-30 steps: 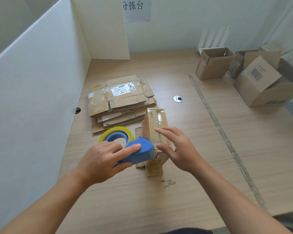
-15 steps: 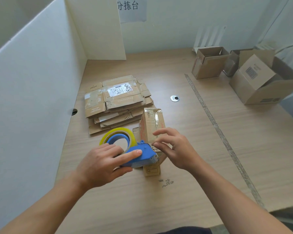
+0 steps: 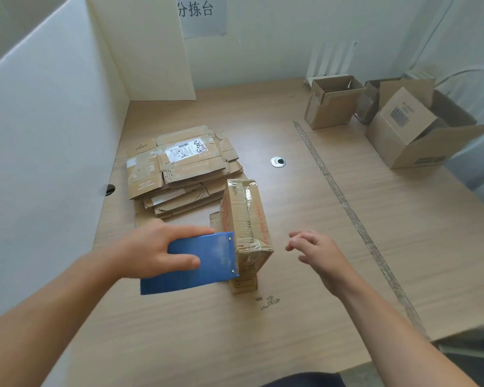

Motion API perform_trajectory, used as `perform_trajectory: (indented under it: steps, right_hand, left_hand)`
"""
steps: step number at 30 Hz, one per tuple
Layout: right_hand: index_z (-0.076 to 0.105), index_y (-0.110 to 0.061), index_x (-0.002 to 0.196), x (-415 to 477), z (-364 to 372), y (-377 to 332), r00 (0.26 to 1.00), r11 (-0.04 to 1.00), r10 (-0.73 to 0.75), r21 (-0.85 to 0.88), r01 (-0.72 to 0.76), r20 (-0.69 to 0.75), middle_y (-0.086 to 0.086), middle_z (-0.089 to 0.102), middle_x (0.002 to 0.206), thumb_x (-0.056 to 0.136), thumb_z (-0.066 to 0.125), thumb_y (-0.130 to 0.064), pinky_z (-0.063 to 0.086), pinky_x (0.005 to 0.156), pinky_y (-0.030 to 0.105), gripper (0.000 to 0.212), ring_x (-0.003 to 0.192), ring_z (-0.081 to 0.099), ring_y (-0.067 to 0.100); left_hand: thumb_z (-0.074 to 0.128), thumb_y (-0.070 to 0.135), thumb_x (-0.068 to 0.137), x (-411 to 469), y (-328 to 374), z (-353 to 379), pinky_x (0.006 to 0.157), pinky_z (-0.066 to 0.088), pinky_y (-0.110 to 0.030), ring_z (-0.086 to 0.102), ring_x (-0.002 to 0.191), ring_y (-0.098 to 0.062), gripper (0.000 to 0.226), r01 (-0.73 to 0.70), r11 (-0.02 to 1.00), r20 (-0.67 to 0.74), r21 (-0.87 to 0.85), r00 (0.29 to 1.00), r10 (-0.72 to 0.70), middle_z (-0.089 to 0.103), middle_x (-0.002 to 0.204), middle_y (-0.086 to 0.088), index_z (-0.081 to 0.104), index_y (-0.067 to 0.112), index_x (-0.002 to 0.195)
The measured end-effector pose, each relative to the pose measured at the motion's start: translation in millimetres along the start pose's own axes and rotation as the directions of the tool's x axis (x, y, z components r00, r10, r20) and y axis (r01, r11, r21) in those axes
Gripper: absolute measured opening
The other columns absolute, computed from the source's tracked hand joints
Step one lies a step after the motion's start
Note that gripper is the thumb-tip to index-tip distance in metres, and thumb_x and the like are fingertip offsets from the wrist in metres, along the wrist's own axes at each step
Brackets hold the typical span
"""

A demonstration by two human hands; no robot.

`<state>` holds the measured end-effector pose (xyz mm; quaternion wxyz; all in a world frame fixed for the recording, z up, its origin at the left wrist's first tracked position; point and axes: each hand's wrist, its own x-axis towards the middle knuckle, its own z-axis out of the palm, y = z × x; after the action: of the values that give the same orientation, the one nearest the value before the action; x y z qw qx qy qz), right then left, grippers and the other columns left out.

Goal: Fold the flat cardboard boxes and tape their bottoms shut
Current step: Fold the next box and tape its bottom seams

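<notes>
Here the tape dispenser (image 3: 213,256) is clamped in the grip of the left hand (image 3: 148,250) against the upright box (image 3: 245,216) on the worktop (image 3: 291,325), probably to press tape down, while the right hand (image 3: 322,255) is spread open just right of it.

A pale wood-grain table (image 3: 347,261) fills the view, with a grey strip of tape (image 3: 344,199) running diagonally across its top and a round metal grommet (image 3: 278,162) set into it near the middle. White partitions close it in: a long left panel (image 3: 53,135) with a small dark hole (image 3: 110,189) low down, and a narrower corner panel (image 3: 151,51) at the far left. Behind stands a white wall (image 3: 277,46) bearing a paper sign (image 3: 201,15) with Chinese characters. The light is soft and even.
</notes>
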<state>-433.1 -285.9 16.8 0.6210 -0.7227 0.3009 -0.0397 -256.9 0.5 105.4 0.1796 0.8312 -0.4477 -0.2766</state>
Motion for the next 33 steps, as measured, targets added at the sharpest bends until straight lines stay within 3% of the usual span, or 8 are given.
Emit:
perform_trajectory:
  steps: [5,8,11,16,23,27,29,33]
  right_hand:
    - [0.068,-0.016,0.063,4.1,21.5,16.7,0.989,0.991,0.137,0.005,-0.137,-0.056,0.0,0.069,0.086,0.089,0.071,-0.04,0.05,0.084,0.041,0.035,0.088,0.06,0.017]
    - [0.067,-0.015,0.064,6.6,25.7,20.5,0.98,0.985,0.174,0.018,-0.173,-0.094,0.003,0.065,0.084,0.092,0.069,-0.037,0.05,0.094,0.047,0.036,0.084,0.056,0.017]
    - [0.067,-0.015,0.064,9.2,29.1,22.9,0.975,0.981,0.196,0.025,-0.194,-0.106,0.004,0.063,0.083,0.092,0.068,-0.037,0.051,0.084,0.043,0.036,0.084,0.054,0.019]
    - [0.072,-0.012,0.075,10.4,40.9,19.2,0.948,0.947,0.318,0.037,-0.318,0.008,0.001,0.069,0.096,0.093,0.067,-0.039,0.049,0.091,0.042,0.033,0.102,0.057,0.018]
    - [0.071,-0.016,0.093,8.0,49.4,5.9,0.803,0.834,0.546,-0.059,-0.549,0.237,0.002,0.063,0.116,0.088,0.062,-0.064,0.046,0.092,0.046,0.049,0.116,0.054,0.022]
    - [0.066,-0.012,0.083,10.3,56.4,11.1,0.976,0.968,0.205,-0.163,-0.192,0.068,-0.002,0.058,0.078,0.093,0.064,-0.046,0.04,0.069,0.033,0.036,0.078,0.052,0.016]
    - [0.067,-0.006,0.078,8.3,57.0,6.2,0.999,0.967,0.027,-0.254,-0.017,0.037,-0.003,0.054,0.069,0.096,0.061,-0.03,0.041,0.066,0.035,0.031,0.069,0.049,0.015]
    - [0.068,0.002,0.081,7.2,53.2,4.6,0.997,0.978,0.044,-0.208,-0.031,0.059,0.0,0.051,0.078,0.093,0.062,-0.027,0.041,0.067,0.037,0.032,0.075,0.047,0.015]
  left_hand:
    - [0.058,0.063,0.07,30.5,11.0,-11.5,0.087,0.054,-0.028,0.063,0.094,0.004,0.041,0.142,0.99,0.145,0.013,0.979,-0.143,0.067,0.11,0.022,0.05,0.072,0.108]
    - [0.059,0.063,0.069,39.5,12.1,-15.4,0.093,0.053,-0.036,0.064,0.099,0.0,0.047,0.199,0.98,0.196,0.02,0.96,-0.199,0.067,0.111,0.022,0.058,0.065,0.116]
    - [0.059,0.06,0.073,47.2,12.6,-15.8,0.095,0.051,-0.034,0.063,0.1,-0.001,0.046,0.239,0.97,0.236,0.037,0.941,-0.241,0.068,0.111,0.022,0.061,0.059,0.119]
    - [0.062,0.053,0.081,51.3,6.1,-11.4,0.091,0.051,-0.031,0.064,0.098,-0.003,0.036,0.298,0.954,0.301,0.04,0.907,-0.296,0.068,0.109,0.021,0.064,0.055,0.117]
    - [0.059,0.059,0.069,36.5,-8.8,-11.9,0.094,0.052,-0.034,0.066,0.097,-0.004,0.05,0.379,0.926,0.306,0.0,0.881,-0.36,0.07,0.109,0.02,0.065,0.053,0.118]
    - [0.06,0.059,0.069,30.0,-10.1,-8.5,0.095,0.052,-0.035,0.066,0.097,-0.003,0.049,0.39,0.92,0.292,-0.031,0.884,-0.364,0.07,0.109,0.021,0.065,0.054,0.118]
    - [0.059,0.059,0.07,29.7,-9.4,-5.7,0.096,0.052,-0.036,0.065,0.099,-0.004,0.049,0.392,0.919,0.285,-0.043,0.886,-0.365,0.069,0.11,0.02,0.064,0.054,0.119]
    - [0.058,0.06,0.07,32.3,-6.6,-3.9,0.097,0.051,-0.038,0.065,0.101,-0.005,0.049,0.382,0.924,0.283,-0.037,0.89,-0.357,0.068,0.113,0.02,0.062,0.058,0.118]
